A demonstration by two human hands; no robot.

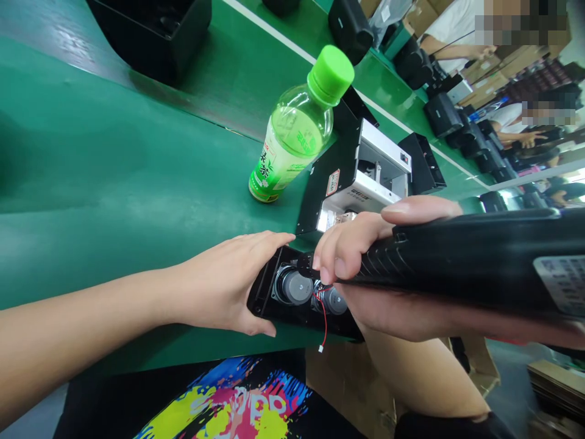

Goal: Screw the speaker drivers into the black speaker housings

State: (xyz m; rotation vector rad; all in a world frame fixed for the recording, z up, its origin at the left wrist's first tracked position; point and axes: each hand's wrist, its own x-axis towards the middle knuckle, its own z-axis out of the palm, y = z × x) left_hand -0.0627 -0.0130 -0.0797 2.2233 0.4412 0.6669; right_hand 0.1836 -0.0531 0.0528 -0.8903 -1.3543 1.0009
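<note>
The left hand point(223, 280) lies open, pressing on a black speaker casing point(261, 303) at the green tabletop's point(114, 183) near edge; the right hand point(351, 253) clenches a black power tool point(457, 256) above the casing.

1. Bright, fairly even light fills the scene and seems to fall from above, with a pale glare along the far left of the green table point(55, 46).
2. A soft, dim shadow lies on the table's left, and a darker one lies beneath the left hand point(228, 283).
3. Wide-angle bending curves the table's edges towards the frame's sides.
4. The far right is small and soft, with mosaic blur patches point(521, 21).
</note>
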